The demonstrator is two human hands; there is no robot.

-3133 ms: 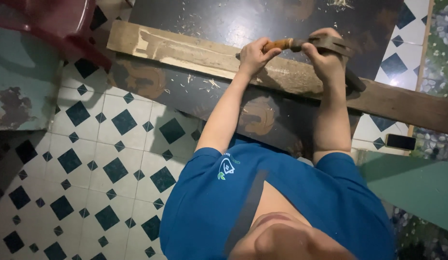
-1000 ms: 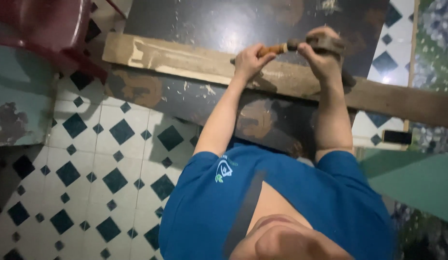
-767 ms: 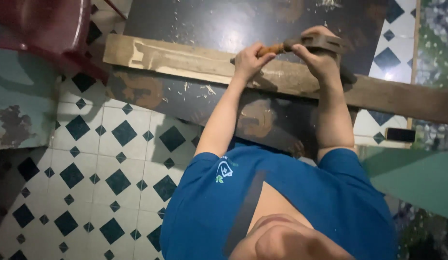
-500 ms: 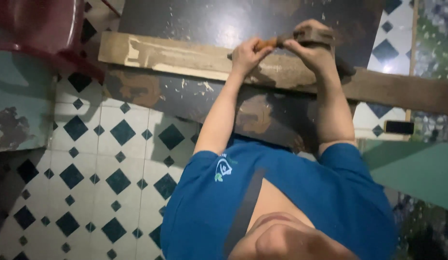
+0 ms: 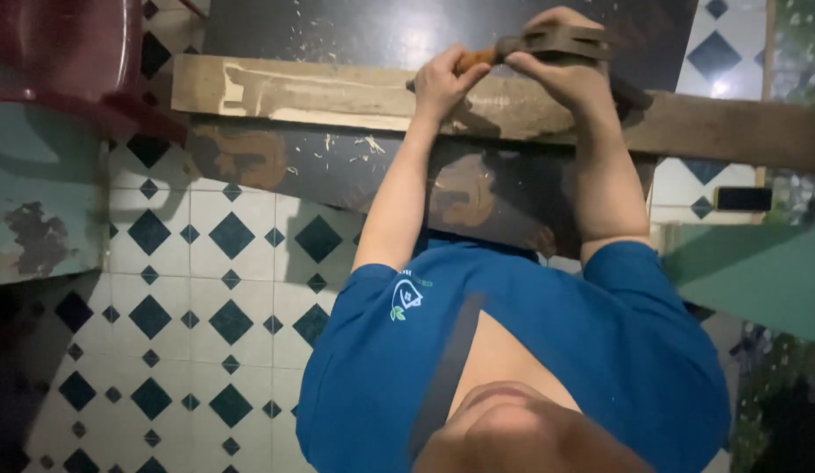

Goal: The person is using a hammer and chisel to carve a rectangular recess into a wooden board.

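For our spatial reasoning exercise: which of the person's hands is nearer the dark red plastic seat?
Left. The left hand grips the hand tool over the plank, right of the seat; the right hand is farther right.

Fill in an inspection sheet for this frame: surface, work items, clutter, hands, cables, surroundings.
Surface: dark board strewn with pale wood shavings.
Work items: long wooden plank lying across the board, a lighter scraped patch at its left end; dark tool with a wooden handle resting on the plank.
Clutter: shavings below the plank too.
Hands: left hand closed around the tool's handle end; right hand gripping the tool's dark body.
Cables: nothing seen.
Surroundings: white floor tiles with dark diamonds; red plastic seat upper left; green painted surfaces at both sides.
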